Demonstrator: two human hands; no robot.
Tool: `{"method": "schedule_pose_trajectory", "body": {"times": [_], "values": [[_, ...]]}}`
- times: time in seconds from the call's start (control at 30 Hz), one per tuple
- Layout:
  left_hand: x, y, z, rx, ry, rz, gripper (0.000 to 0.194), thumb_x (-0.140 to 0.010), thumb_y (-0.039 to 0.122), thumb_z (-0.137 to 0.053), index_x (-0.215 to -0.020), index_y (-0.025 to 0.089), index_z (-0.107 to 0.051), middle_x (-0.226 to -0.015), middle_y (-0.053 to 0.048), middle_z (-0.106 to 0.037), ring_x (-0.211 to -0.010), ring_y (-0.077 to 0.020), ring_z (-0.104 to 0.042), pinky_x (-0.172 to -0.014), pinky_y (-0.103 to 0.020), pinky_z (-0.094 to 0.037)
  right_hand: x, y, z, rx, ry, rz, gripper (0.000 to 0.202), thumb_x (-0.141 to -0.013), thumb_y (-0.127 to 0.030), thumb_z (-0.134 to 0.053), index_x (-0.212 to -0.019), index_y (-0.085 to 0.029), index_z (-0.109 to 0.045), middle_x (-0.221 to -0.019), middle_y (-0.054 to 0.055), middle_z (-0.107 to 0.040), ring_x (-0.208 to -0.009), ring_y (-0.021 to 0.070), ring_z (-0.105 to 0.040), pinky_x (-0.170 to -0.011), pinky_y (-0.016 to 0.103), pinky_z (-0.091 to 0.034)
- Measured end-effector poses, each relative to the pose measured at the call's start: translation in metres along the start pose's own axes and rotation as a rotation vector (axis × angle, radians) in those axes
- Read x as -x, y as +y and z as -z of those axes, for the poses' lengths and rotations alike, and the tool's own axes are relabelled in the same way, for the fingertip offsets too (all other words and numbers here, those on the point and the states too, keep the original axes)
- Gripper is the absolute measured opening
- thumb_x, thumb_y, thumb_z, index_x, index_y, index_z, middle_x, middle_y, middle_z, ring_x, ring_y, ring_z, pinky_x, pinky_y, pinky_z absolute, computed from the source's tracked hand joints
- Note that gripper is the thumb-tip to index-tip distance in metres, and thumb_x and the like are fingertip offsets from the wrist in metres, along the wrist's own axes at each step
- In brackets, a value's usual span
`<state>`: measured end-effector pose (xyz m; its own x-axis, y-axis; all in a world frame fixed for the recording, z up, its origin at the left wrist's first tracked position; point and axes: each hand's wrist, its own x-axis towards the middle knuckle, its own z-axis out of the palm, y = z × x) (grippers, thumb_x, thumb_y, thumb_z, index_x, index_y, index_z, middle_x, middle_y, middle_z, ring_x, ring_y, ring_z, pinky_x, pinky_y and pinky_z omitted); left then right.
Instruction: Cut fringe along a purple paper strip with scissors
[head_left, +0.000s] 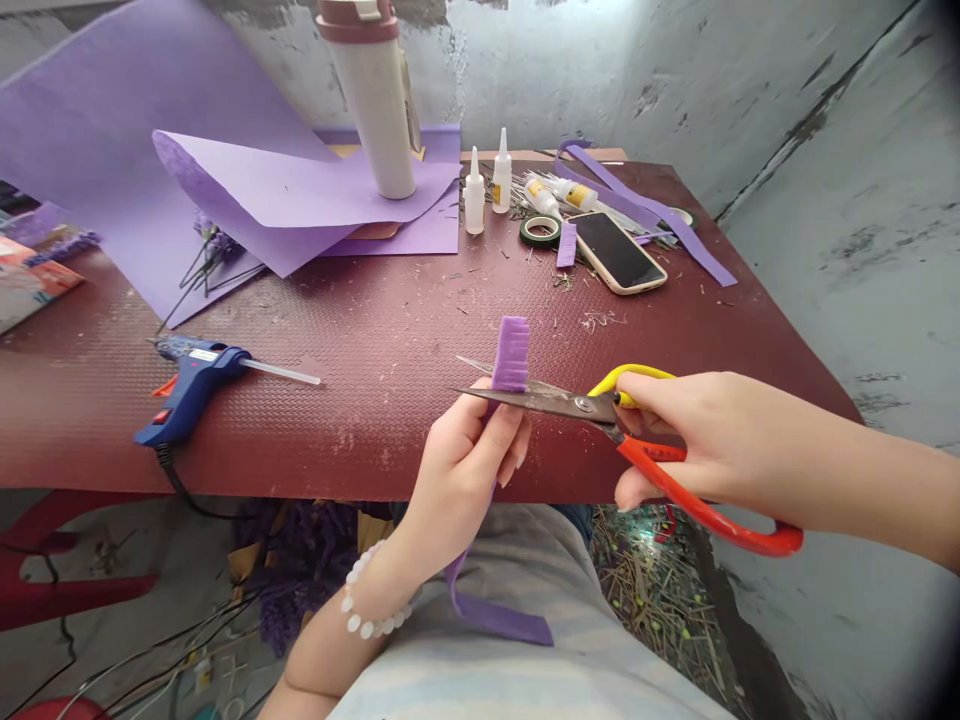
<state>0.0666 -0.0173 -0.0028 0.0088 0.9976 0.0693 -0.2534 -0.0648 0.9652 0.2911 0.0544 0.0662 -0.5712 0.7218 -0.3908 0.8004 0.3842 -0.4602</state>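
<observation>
Between the fingers and thumb of my left hand [466,462] is a purple paper strip [511,352]. Its upper end stands up and has a row of parallel slits like a fringe, while the long tail hangs down over my lap. My right hand [694,430] grips a pair of scissors [585,404] with one yellow and one red handle. The blades are spread apart and lie across the strip just above my left fingertips. A bracelet of white beads circles my left wrist.
A blue glue gun [196,385] lies at the left. Large purple sheets [247,190] and a tumbler [375,110] stand behind. Small glue bottles [474,200], green tape [540,232], a phone [619,252] and more purple strips [686,235] sit at the back right.
</observation>
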Motion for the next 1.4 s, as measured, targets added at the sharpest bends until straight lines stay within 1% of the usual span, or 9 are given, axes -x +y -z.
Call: {"method": "schedule_pose_trajectory", "body": {"times": [0.07,0.23,0.43,0.53,0.7,0.9,1.03,1.23,1.4], "values": [[0.0003,-0.0004,0.0000,0.008,-0.007,0.000,0.035,-0.108,0.036,-0.059,-0.078,0.020,-0.053,-0.065,0.005,-0.051,-0.052,-0.0070,-0.041,-0.051,-0.023,-0.035,0.0003,0.0004,-0.0001,0.006,0.017,0.009,0.047,-0.078,-0.069,-0.079,-0.096,-0.028,-0.062,-0.074,-0.003,-0.067,-0.056,0.0212,-0.061,-0.054,0.031,-0.042],[0.0005,-0.0010,0.0012,0.030,-0.022,0.015,0.034,-0.107,0.039,-0.061,-0.080,0.020,-0.055,-0.067,0.004,-0.054,-0.053,-0.0078,-0.044,-0.052,-0.024,-0.036,0.0004,0.0018,0.0007,0.015,-0.003,0.018,0.045,-0.079,-0.067,-0.078,-0.096,-0.029,-0.061,-0.075,-0.003,-0.068,-0.056,0.0215,-0.062,-0.053,0.031,-0.044],[-0.0005,0.0016,0.0006,-0.019,0.012,0.011,0.037,-0.107,0.035,-0.061,-0.074,0.019,-0.057,-0.063,0.003,-0.054,-0.051,-0.0075,-0.044,-0.053,-0.025,-0.037,0.0004,0.0061,-0.0037,0.104,0.132,0.103,0.046,-0.077,-0.068,-0.078,-0.087,-0.028,-0.055,-0.076,-0.001,-0.069,-0.049,0.0197,-0.058,-0.049,0.030,-0.039],[-0.0004,0.0020,-0.0009,-0.035,0.039,0.010,0.038,-0.106,0.035,-0.062,-0.072,0.019,-0.057,-0.063,0.003,-0.055,-0.050,-0.0076,-0.044,-0.052,-0.025,-0.036,0.0001,0.0063,-0.0054,0.119,0.145,0.112,0.047,-0.079,-0.069,-0.076,-0.084,-0.028,-0.052,-0.072,-0.002,-0.068,-0.046,0.0186,-0.055,-0.048,0.030,-0.038],[0.0002,0.0021,-0.0011,-0.004,0.043,0.004,0.036,-0.107,0.032,-0.061,-0.074,0.019,-0.058,-0.062,0.004,-0.055,-0.050,-0.0072,-0.044,-0.052,-0.025,-0.035,-0.0004,0.0049,-0.0044,0.106,0.127,0.105,0.047,-0.080,-0.070,-0.075,-0.084,-0.028,-0.053,-0.071,-0.003,-0.067,-0.044,0.0175,-0.052,-0.049,0.031,-0.037],[0.0006,0.0039,0.0010,-0.071,0.029,-0.006,0.039,-0.106,0.035,-0.062,-0.071,0.019,-0.058,-0.060,0.003,-0.054,-0.050,-0.0082,-0.044,-0.053,-0.025,-0.036,0.0014,0.0046,-0.0010,0.027,0.020,0.075,0.042,-0.081,-0.065,-0.078,-0.090,-0.028,-0.059,-0.075,-0.002,-0.069,-0.052,0.0198,-0.059,-0.051,0.031,-0.042],[0.0009,0.0048,0.0010,-0.060,0.008,-0.016,0.038,-0.107,0.033,-0.060,-0.072,0.019,-0.058,-0.061,0.004,-0.054,-0.050,-0.0079,-0.044,-0.052,-0.025,-0.036,0.0026,0.0018,-0.0009,0.019,0.013,0.083,0.040,-0.084,-0.064,-0.076,-0.090,-0.028,-0.059,-0.072,-0.002,-0.068,-0.051,0.0202,-0.059,-0.050,0.031,-0.041],[0.0013,0.0039,0.0017,-0.056,-0.012,-0.040,0.036,-0.109,0.028,-0.057,-0.074,0.019,-0.057,-0.063,0.004,-0.055,-0.052,-0.0066,-0.045,-0.054,-0.024,-0.037,0.0048,0.0021,-0.0003,0.000,-0.030,0.060,0.029,-0.089,-0.053,-0.068,-0.087,-0.029,-0.054,-0.076,0.001,-0.075,-0.052,0.0217,-0.063,-0.050,0.032,-0.040],[0.0018,0.0038,0.0020,-0.055,-0.001,-0.010,0.036,-0.109,0.029,-0.057,-0.074,0.019,-0.056,-0.064,0.004,-0.057,-0.051,-0.0065,-0.045,-0.053,-0.024,-0.037,0.0054,0.0044,0.0026,-0.038,-0.046,0.043,0.030,-0.086,-0.055,-0.070,-0.089,-0.029,-0.056,-0.083,0.003,-0.080,-0.057,0.0250,-0.068,-0.048,0.033,-0.040]]}}
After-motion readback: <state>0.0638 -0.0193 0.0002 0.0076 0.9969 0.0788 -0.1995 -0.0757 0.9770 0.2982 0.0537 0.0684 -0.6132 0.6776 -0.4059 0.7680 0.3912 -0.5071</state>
